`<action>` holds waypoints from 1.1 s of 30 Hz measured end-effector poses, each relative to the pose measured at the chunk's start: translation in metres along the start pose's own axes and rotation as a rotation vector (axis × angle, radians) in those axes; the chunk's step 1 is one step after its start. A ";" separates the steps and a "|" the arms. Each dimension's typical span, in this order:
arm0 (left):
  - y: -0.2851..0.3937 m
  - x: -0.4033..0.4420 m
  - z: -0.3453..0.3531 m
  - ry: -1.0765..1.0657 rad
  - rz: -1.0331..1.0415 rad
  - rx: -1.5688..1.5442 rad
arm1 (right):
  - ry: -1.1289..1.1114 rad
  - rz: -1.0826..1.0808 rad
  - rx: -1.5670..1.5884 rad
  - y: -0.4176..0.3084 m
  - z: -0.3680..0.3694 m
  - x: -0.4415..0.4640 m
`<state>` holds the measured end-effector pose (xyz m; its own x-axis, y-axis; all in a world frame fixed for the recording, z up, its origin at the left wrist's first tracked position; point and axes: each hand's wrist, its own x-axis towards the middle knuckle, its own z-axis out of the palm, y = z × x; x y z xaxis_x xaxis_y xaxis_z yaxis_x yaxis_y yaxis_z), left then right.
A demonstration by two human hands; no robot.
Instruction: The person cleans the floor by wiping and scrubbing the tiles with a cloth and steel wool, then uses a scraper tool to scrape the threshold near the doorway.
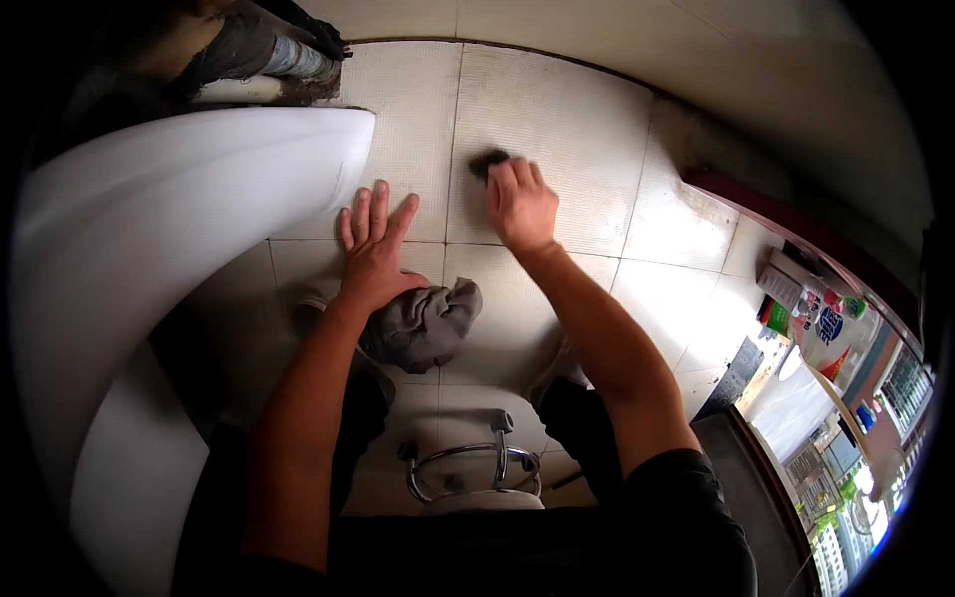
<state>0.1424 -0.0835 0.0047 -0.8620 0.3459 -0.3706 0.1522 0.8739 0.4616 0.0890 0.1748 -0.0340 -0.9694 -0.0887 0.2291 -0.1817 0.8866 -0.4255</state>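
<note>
My left hand lies on the tiled floor with its fingers spread, its thumb beside a crumpled grey cloth. That cloth sits on the tiles between my feet and is partly behind my left wrist. Farther forward and to the right, my right hand is closed around a small dark scrubber against the floor. Only the scrubber's far end shows past my knuckles, and it is blurred, so its exact make cannot be told.
A large white curved fixture fills the left side. Wrapped pipes run behind it at the far left. The chrome legs of a stool stand beneath me. On the right are a dark red edge and packaged goods.
</note>
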 end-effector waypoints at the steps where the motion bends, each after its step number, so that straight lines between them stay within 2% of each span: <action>1: 0.002 0.001 -0.001 -0.031 -0.027 -0.003 | -0.066 -0.086 0.001 0.008 -0.016 -0.041; 3: 0.002 0.003 -0.001 -0.021 -0.019 -0.002 | -0.150 -0.175 -0.007 0.038 -0.041 -0.080; 4: 0.002 0.001 0.000 -0.024 -0.016 0.012 | -0.179 -0.145 0.010 0.053 -0.052 -0.079; 8: 0.001 0.001 0.000 -0.025 -0.011 0.027 | -0.138 0.299 -0.117 0.087 -0.095 -0.071; 12: 0.000 0.000 0.000 -0.028 -0.014 0.039 | -0.304 0.059 -0.084 0.065 -0.145 -0.097; 16: 0.004 0.002 -0.004 -0.050 -0.028 0.045 | -0.689 0.039 0.180 0.015 -0.154 -0.130; 17: 0.004 0.002 -0.005 -0.071 -0.044 0.047 | -0.685 0.035 0.187 0.002 -0.149 -0.134; 20: 0.001 0.003 -0.004 -0.066 -0.028 0.043 | -0.788 -0.233 0.277 -0.048 -0.127 -0.141; 22: -0.004 0.002 0.003 -0.047 -0.018 0.067 | -0.615 -0.420 0.201 -0.089 -0.104 -0.138; 26: -0.007 0.001 -0.003 -0.058 -0.009 0.061 | -0.565 -0.535 0.263 -0.098 -0.030 -0.151; 28: -0.018 0.003 -0.001 0.013 0.104 -0.054 | -0.558 -0.673 0.247 -0.080 -0.014 -0.126; 30: -0.024 -0.006 -0.008 0.033 0.126 -0.034 | -0.532 -0.659 0.263 -0.073 -0.002 -0.100; 32: -0.037 -0.018 -0.008 0.214 0.178 -0.322 | -0.422 -0.608 0.208 -0.066 0.011 -0.058; 33: -0.027 -0.025 -0.019 0.294 0.147 -0.170 | -0.406 -0.547 0.239 -0.065 0.015 -0.032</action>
<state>0.1506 -0.1227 0.0171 -0.9426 0.3293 -0.0546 0.2235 0.7442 0.6294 0.1295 0.1130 -0.0271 -0.7058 -0.6943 0.1406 -0.6447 0.5473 -0.5336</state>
